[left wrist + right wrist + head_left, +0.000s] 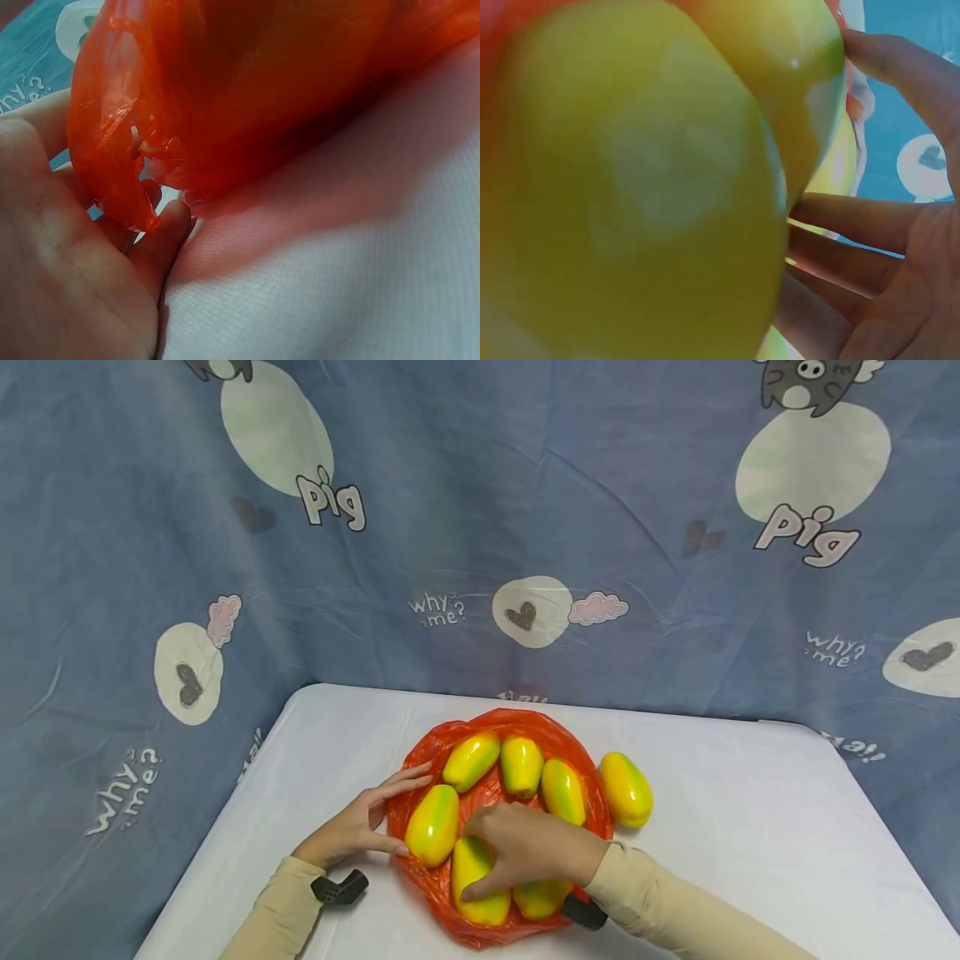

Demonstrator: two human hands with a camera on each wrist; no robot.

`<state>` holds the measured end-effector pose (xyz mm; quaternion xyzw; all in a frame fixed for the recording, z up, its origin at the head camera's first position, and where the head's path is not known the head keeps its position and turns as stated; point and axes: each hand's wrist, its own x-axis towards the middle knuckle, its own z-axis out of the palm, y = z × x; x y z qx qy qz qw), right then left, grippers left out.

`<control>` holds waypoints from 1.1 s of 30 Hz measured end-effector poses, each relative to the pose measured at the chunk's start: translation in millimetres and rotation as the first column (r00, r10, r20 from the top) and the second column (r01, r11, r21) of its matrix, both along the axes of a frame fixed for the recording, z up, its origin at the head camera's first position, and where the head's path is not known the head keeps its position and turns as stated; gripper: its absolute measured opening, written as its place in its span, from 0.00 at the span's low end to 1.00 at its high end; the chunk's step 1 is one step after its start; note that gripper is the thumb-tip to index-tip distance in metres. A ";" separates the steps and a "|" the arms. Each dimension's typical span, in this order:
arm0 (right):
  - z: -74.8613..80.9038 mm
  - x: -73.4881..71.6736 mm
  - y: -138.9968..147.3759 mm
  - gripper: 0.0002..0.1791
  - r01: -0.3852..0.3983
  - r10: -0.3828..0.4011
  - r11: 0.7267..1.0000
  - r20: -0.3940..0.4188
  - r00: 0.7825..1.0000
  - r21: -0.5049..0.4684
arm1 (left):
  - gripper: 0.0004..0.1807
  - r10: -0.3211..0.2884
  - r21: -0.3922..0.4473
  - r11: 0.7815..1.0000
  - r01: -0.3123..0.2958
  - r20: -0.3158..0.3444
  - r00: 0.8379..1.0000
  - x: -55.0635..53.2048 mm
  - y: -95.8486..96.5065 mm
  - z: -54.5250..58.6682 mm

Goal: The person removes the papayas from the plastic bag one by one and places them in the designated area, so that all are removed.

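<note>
A red plastic bag (pixel 487 793) lies spread on the table with several glossy yellow-green papayas in it. My right hand (pixel 525 843) reaches over the bag and grips the near papaya (pixel 487 906), thumb on one side and fingers on the other. In the right wrist view this papaya (pixel 802 97) sits between thumb and fingers, partly behind another papaya (pixel 645 187). At the bag's left rim my left hand (pixel 360 822) rests with spread fingers, its thumb beside the left papaya (pixel 433 827). Red film (pixel 112 142) hangs between its thumb and fingers in the left wrist view.
One papaya (pixel 627 789) lies outside the bag, just right of its rim, on the white table (pixel 750 827). Behind the table hangs a blue printed cloth (pixel 450 527). A black wrist device (pixel 340 888) is on the left wrist and another (pixel 584 912) on the right.
</note>
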<state>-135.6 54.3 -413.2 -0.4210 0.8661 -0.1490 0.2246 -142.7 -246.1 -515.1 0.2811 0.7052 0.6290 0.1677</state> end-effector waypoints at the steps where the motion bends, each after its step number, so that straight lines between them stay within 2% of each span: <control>1: -0.4 0.7 -1.0 0.40 -0.007 0.007 1.000 -0.004 1.000 0.008 | 0.47 0.002 -0.001 1.000 -0.002 0.005 1.000 0.1 -0.2 -0.2; 10: 0.3 4.3 -4.3 0.43 -0.006 0.005 0.998 0.013 1.000 0.067 | 0.48 0.005 0.001 1.000 -0.005 0.010 1.000 0.7 0.2 -0.1; 19: -1.0 10.0 -5.8 0.46 -0.006 0.007 0.995 -0.010 1.000 0.099 | 0.47 0.003 0.002 1.000 -0.003 0.000 1.000 0.1 0.4 0.1; 27: -0.8 3.6 -5.2 0.47 0.091 -0.091 0.990 0.003 0.996 0.104 | 0.48 0.009 -0.013 1.000 -0.009 0.001 1.000 0.2 -0.2 -0.2; 33: -1.7 -5.7 -2.5 0.44 0.107 -0.107 0.990 -0.006 0.994 0.096 | 0.48 0.012 -0.014 1.000 -0.012 -0.002 1.000 0.4 0.3 1.2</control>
